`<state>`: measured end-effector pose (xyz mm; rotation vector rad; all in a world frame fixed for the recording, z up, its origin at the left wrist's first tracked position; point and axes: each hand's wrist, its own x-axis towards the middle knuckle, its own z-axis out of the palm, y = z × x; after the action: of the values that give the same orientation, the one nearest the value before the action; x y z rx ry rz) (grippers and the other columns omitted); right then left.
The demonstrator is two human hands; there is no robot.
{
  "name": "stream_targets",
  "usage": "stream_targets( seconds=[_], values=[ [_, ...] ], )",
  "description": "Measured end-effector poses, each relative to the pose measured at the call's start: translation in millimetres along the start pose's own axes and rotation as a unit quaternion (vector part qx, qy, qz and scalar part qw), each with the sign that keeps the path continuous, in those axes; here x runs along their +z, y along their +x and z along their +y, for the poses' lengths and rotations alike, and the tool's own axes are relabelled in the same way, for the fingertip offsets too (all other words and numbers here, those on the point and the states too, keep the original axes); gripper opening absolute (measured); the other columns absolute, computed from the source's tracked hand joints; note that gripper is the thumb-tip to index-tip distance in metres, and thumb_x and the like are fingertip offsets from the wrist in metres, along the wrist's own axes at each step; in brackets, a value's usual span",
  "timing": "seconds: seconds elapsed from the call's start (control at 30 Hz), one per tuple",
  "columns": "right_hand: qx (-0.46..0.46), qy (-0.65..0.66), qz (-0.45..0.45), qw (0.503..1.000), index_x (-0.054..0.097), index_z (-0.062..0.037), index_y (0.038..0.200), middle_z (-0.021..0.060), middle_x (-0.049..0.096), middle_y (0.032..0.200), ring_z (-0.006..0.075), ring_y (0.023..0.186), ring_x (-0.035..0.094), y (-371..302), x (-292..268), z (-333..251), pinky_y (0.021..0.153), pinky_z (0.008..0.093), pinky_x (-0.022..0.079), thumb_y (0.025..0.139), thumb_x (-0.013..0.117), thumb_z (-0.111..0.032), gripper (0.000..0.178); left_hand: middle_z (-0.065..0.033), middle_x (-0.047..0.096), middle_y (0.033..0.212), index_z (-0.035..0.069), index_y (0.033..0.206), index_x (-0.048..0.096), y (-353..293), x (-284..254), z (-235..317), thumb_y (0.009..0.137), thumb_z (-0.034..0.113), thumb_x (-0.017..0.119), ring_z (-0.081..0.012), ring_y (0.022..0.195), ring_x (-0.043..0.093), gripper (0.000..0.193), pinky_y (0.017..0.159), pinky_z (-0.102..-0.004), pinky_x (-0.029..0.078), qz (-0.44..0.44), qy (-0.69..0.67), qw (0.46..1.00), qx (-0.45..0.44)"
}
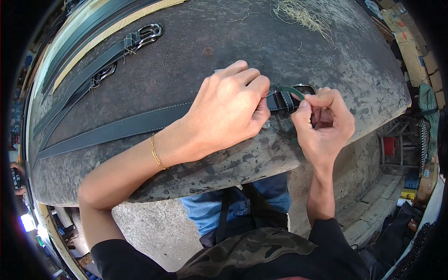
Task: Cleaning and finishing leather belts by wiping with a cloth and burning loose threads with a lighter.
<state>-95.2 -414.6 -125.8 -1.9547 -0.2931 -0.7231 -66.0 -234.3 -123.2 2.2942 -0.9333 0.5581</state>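
Note:
A black leather belt [126,126] with pale stitching along its edges lies across the table, its narrow end at the left. My left hand [228,105] is closed on the belt near its buckle end, with the fingertips curled under and partly hidden. Just past it, a dark keeper loop [283,100] sits around the belt. The metal buckle [305,87] shows only in part behind my right hand. Between thumb and forefinger, my right hand [324,123] pinches a thin green strip [293,90] that bends over the belt beside the keeper loop.
Other dark belts lie at the left, one ending in a shiny buckle [150,32] bound with thread. Several loose straps [88,44] are stacked beyond them. A tangle of straw-coloured threads [305,17] rests at the far side. The worn table [186,60] has a rounded front edge.

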Motion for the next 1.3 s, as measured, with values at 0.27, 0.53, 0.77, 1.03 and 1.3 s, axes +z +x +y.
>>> stream_targets(
  seconds=[0.27, 0.53, 0.77, 1.03, 1.3],
  values=[
    [-0.008, -0.01, -0.017, 1.0, 0.056, -0.0021, 0.071, -0.0025, 0.049, 0.055, 0.0018, 0.048, 0.039, 2, 4, 1, 0.044, 0.019, 0.03, 0.069, 0.067, 0.002, 0.012, -0.0111, 0.057, 0.071, 0.001, 0.071, 0.055, -2, -3, -3, 0.065, 0.0, 0.063, -0.0286, 0.07, 0.055, 0.01, 0.061, -0.0372, 0.047, 0.001, -0.001, 1.0, -0.015],
    [0.019, 0.205, 0.129, 0.97, 0.057, 0.0023, 0.083, 0.0006, 0.055, 0.074, 0.0033, 0.06, 0.05, 8, -1, 6, 0.058, 0.0189, 0.047, 0.079, 0.061, 0.008, 0.008, -0.0135, 0.058, 0.072, -0.001, 0.075, 0.055, 10, -7, 2, 0.071, 0.0, 0.061, -0.0289, 0.066, 0.058, 0.008, 0.06, -0.0372, 0.048, 0.009, -0.036, 0.998, -0.042],
    [0.156, 0.425, 0.206, 0.868, 0.056, -0.0004, 0.091, 0.0015, 0.049, 0.071, 0.0066, 0.059, 0.045, 12, -22, 12, 0.056, 0.029, 0.054, 0.091, 0.052, -0.001, 0.004, -0.0103, 0.062, 0.069, 0.0, 0.083, 0.061, 71, -15, -13, 0.082, 0.008, 0.059, -0.0164, 0.064, 0.061, 0.008, 0.062, -0.0294, 0.047, 0.047, -0.061, 0.993, -0.095],
    [0.195, 0.484, 0.273, 0.808, 0.054, -0.0039, 0.093, 0.0013, 0.048, 0.07, 0.0085, 0.058, 0.044, 12, -23, 17, 0.051, 0.0299, 0.047, 0.091, 0.053, -0.005, 0.002, -0.0211, 0.067, 0.079, 0.012, 0.094, 0.073, 183, 34, -67, 0.088, 0.026, 0.058, -0.0388, 0.078, 0.066, 0.021, 0.074, -0.0458, 0.053, 0.019, 0.141, 0.986, -0.083],
    [0.2, 0.481, 0.274, 0.808, 0.053, -0.0034, 0.092, 0.0011, 0.047, 0.069, 0.0089, 0.059, 0.044, 18, -31, 19, 0.054, 0.0312, 0.047, 0.092, 0.054, -0.007, 0.004, -0.0251, 0.065, 0.09, -0.001, 0.1, 0.063, 140, 1, -52, 0.091, 0.029, 0.053, -0.0396, 0.092, 0.063, 0.033, 0.083, -0.0452, 0.05, 0.128, -0.015, 0.984, -0.122]
  ],
)
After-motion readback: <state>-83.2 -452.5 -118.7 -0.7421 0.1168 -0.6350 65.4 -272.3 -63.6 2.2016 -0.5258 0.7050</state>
